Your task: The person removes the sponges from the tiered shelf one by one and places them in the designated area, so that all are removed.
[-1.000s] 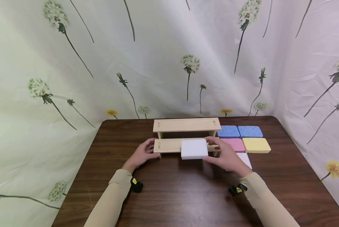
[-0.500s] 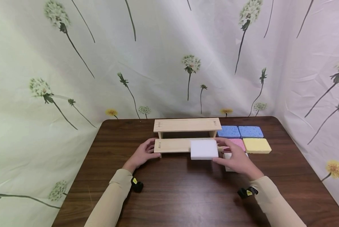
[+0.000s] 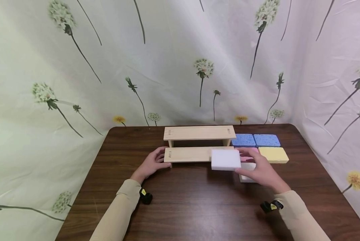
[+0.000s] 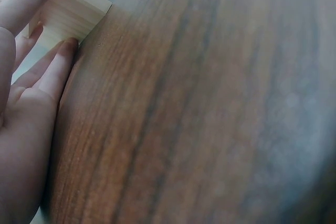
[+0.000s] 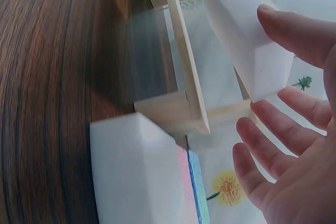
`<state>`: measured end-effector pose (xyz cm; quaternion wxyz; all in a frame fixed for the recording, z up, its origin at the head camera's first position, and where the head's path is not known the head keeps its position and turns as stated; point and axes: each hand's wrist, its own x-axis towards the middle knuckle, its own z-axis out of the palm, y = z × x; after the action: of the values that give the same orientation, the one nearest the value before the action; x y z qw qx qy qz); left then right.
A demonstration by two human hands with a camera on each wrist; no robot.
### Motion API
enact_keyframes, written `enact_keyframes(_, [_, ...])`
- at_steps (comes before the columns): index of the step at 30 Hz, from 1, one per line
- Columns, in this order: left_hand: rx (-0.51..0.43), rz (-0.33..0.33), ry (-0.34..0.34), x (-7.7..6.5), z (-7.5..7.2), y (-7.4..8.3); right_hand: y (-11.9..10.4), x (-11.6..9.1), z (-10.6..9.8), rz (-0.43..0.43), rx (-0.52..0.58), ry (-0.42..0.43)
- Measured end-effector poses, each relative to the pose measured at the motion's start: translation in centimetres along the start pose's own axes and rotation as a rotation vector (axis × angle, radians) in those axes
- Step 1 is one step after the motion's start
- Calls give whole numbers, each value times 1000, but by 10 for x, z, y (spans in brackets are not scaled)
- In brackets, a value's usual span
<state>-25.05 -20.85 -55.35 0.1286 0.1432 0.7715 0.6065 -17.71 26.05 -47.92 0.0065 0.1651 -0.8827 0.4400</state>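
In the head view, a two-step wooden rack [image 3: 187, 154] stands mid-table. My left hand [image 3: 151, 164] holds its left end, thumb at the front and fingers at the side; fingertips meet the wooden leg [image 4: 79, 11] low by the tabletop in the left wrist view. My right hand [image 3: 261, 169] pinches a white sponge [image 3: 226, 159] by its right end between thumb and fingers. It overlaps the lower step's right part, and the right wrist view shows that white sponge [image 5: 247, 30] raised over the board. Partly behind the right hand lies a second white sponge [image 3: 246, 176].
Right of the rack, two blue sponges [image 3: 267, 140] lie side by side at the back. In front of them are a yellow sponge [image 3: 273, 155] and a pink sponge [image 3: 246, 154], the pink one partly covered by the right hand. A dandelion-print curtain [image 3: 173, 67] borders the dark wooden table [image 3: 186, 204].
My right hand has moved to the right with the white sponge, from the middle of the lower step to its right end. The left hand stays at the rack's left end.
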Motion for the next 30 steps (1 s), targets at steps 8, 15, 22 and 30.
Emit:
enact_keyframes(8, [-4, -4, 2, 0, 0, 0, 5, -10, -15, 30, -40, 22])
enact_keyframes(15, [-6, -6, 0, 0, 0, 0, 11, -16, -26, 54, -34, 23])
enact_keyframes(22, [-7, -6, 1, 0, 0, 0, 19, -23, -35, 59, -83, 29])
enact_keyframes(30, [-10, 5, 1, -1, 1, 0, 26, -34, -47, 64, -119, 64])
